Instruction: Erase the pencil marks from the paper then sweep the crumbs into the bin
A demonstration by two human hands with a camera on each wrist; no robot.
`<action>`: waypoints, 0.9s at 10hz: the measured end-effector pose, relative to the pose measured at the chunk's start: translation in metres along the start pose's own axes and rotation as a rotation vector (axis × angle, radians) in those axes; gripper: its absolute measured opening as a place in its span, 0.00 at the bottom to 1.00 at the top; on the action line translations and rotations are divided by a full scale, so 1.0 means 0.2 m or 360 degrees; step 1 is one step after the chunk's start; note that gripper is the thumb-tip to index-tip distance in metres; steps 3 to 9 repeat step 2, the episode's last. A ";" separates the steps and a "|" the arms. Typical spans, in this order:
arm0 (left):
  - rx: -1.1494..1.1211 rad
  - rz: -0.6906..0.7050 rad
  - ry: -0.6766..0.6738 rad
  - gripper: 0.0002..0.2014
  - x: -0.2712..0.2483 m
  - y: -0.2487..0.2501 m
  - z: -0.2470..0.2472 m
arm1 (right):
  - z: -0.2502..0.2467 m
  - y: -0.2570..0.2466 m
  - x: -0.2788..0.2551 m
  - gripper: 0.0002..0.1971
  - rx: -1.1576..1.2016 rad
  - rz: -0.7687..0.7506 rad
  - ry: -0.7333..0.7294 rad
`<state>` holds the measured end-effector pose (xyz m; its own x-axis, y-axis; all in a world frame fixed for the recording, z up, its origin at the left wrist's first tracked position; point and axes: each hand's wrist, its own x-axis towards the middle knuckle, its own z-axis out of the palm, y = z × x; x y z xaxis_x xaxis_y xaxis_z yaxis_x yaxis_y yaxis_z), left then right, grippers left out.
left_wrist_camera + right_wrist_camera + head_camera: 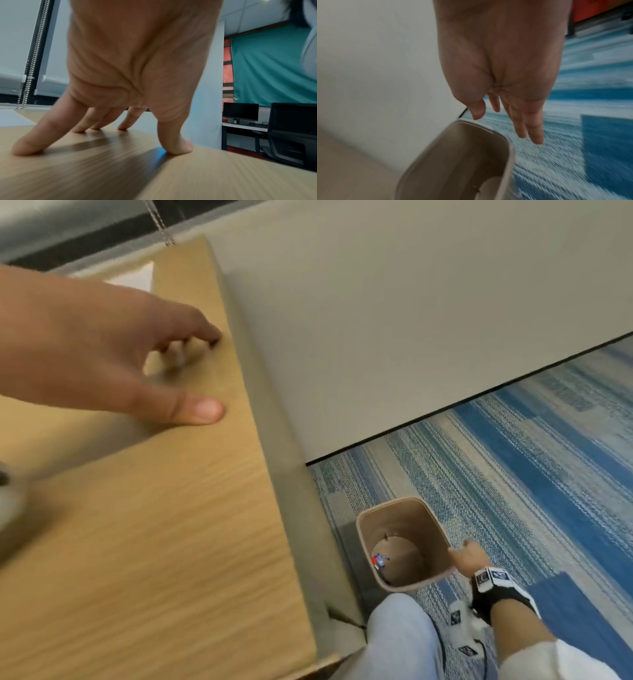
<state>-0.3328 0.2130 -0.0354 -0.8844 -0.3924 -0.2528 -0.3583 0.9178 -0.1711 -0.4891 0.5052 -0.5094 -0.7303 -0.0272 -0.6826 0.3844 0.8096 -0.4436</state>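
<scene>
Bin (430, 517) just beside relaxed right hand (470, 556); left hand (96, 350) splayed on desk (164, 525).

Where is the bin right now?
In the head view the bin stands on the blue carpet at lower right, beside the desk, with the right hand at its rim.

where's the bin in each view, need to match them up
Head: the bin stands on the carpet at lower right, beside the desk, right hand at its rim.
Left wrist: not in view; only the left hand on the desk top.
Right wrist: bin at bottom centre, below the fingers.
Shared landmark: the blue striped carpet, in the head and right wrist views.
</scene>
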 end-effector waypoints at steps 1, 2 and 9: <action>-0.0033 -0.0062 -0.0167 0.53 -0.15 -0.04 -0.08 | -0.14 -0.13 -0.24 0.26 0.0127 -0.0290 0.0065; -0.0098 -0.0002 -0.0220 0.52 -0.36 -0.09 -0.03 | -0.28 -0.30 -0.52 0.23 0.0216 -0.0609 0.0045; -0.0098 -0.0002 -0.0220 0.52 -0.36 -0.09 -0.03 | -0.28 -0.30 -0.52 0.23 0.0216 -0.0609 0.0045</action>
